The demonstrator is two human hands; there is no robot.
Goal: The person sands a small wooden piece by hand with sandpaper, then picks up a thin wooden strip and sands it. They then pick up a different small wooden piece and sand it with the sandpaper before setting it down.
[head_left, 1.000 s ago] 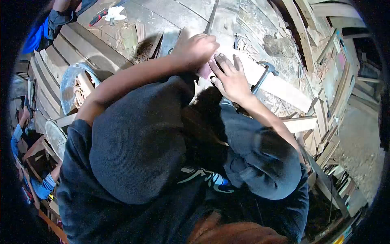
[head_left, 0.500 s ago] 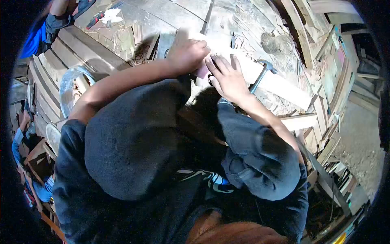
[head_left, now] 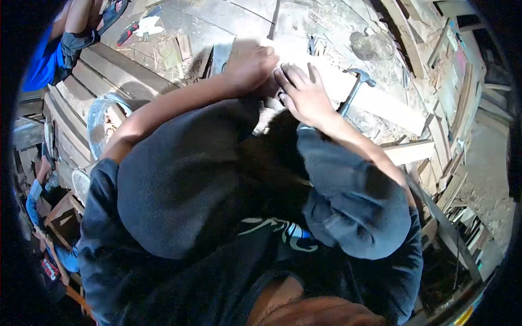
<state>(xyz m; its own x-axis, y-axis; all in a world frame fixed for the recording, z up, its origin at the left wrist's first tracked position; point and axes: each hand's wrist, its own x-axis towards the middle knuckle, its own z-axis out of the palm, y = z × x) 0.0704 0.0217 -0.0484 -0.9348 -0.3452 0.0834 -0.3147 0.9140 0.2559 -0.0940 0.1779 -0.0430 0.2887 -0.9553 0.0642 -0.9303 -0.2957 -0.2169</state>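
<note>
A pale wooden board (head_left: 389, 107), overexposed by bright light, lies slanting across the work area in front of me. My left hand (head_left: 252, 66) is closed in a fist at the board's left end; what it grips, if anything, is hidden. Close beside it, my right hand (head_left: 309, 99) rests on the board with its fingers spread. A small dark item shows near the right thumb, too small to name. The claw hammer (head_left: 356, 89) lies on the board just right of my right hand, its head pointing away from me.
A bucket (head_left: 93, 127) with wood scraps stands left of my forearm. Long planks (head_left: 122, 70) lie behind it. A red-handled tool (head_left: 128, 33) and a lumpy greyish object (head_left: 372, 46) lie farther off. Another person's leg (head_left: 79, 16) is at upper left; a blue sleeve (head_left: 33, 204) shows lower left.
My left fist has rolled slightly, and the pinkish patch beneath it is now mostly hidden. My right hand stays on the board. The whole view has shifted slightly.
</note>
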